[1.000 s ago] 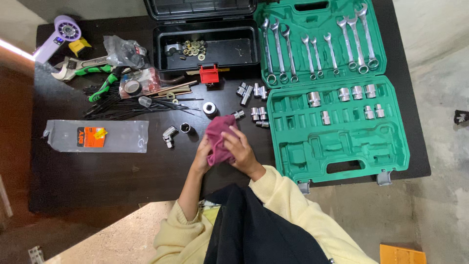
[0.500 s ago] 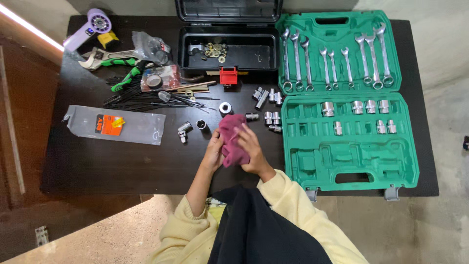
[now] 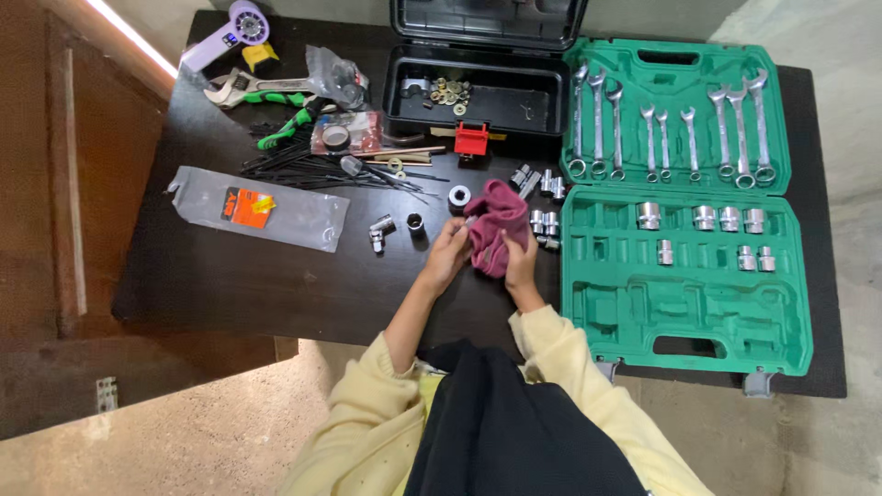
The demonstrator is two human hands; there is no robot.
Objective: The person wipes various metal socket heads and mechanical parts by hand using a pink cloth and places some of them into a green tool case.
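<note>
Socket half-hidden in maroon rag (image 3: 496, 234), hands (image 3: 482, 257)

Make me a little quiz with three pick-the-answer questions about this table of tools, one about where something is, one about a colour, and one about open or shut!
1. Where is the green tool case?
A. right side of the table
B. on the floor
C. inside the black box

2. What colour is the cloth in the hands?
A. yellow
B. dark pink
C. blue

3. How is the black box?
A. shut
B. upside down
C. open

Answers:
1 A, it lies open at the table's right end.
2 B, the left hand and right hand both hold a dark pink cloth.
3 C, its lid stands back and small washers show inside.
</note>
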